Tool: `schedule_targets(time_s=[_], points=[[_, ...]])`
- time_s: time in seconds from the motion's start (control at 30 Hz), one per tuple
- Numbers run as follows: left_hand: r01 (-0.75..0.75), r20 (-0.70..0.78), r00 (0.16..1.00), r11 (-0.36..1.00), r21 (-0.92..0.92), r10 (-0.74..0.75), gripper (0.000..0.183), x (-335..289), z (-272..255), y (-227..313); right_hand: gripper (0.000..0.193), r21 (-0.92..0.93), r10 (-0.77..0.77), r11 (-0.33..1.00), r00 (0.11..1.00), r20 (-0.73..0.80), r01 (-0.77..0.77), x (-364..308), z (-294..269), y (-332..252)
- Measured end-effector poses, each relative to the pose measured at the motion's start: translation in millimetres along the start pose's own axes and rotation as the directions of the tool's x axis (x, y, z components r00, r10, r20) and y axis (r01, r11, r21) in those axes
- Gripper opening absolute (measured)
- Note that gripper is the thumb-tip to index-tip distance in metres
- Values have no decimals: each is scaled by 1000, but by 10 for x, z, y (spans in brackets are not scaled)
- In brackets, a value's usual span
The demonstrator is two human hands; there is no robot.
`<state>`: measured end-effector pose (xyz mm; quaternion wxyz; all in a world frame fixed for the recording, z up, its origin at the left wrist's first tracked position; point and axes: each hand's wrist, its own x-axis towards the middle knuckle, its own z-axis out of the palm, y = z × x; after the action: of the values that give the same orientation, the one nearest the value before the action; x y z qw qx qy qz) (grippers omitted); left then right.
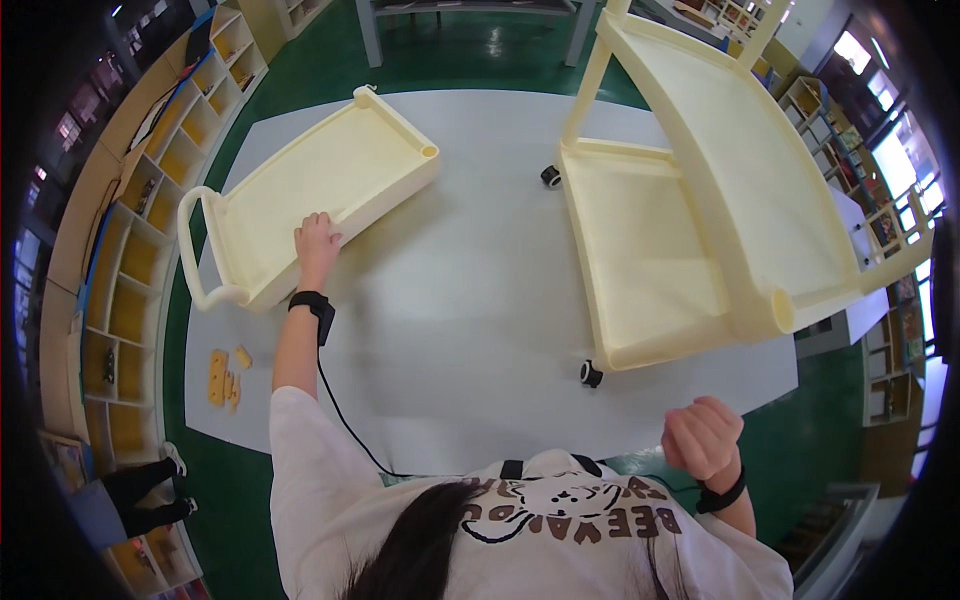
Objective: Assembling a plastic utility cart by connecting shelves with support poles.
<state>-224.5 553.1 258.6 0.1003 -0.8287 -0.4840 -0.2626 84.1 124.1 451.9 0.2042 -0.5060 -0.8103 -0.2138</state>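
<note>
My left hand (318, 243) grips the near rim of a cream plastic cart tray (310, 165), with fingers bent over the edge. This tray lies tilted on the left part of the grey table, its curved handle (192, 262) at the left end. Off the table's front right edge, my right hand (703, 438) is held up in a loose fist; the inside of it is hidden. Closest to that hand is a partly built cream cart, with a lower tray (640, 245), an upper tray (745, 140) and black-and-white casters (591, 374).
Several small yellow-orange pieces (219, 376) lie at the left of the table (480, 330). A thin black cable (345, 423) runs from my left wristband. Shelving (125, 300) lines the left wall, where a person's legs (145, 490) show. Another table (475, 8) stands behind.
</note>
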Motion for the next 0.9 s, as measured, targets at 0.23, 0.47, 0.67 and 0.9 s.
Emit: schedule_targets(time_s=[0.23,0.47,0.67,0.9], points=[[-366,284,868,912,-186,407,25,-543,265,278,12,-43,118,992,992,-36,-120,-43,24,92],[300,389,870,951,71,-303,49,-648,680,-270,14,-62,199,979,978,61,-195,-164,60,101],[437,457,740,869,232,-494,52,-585,642,-70,15,-140,314,943,947,66,-303,-335,28,89],[328,356,872,941,81,-335,44,-934,665,-213,18,-75,544,827,826,-145,-558,-461,83,183]])
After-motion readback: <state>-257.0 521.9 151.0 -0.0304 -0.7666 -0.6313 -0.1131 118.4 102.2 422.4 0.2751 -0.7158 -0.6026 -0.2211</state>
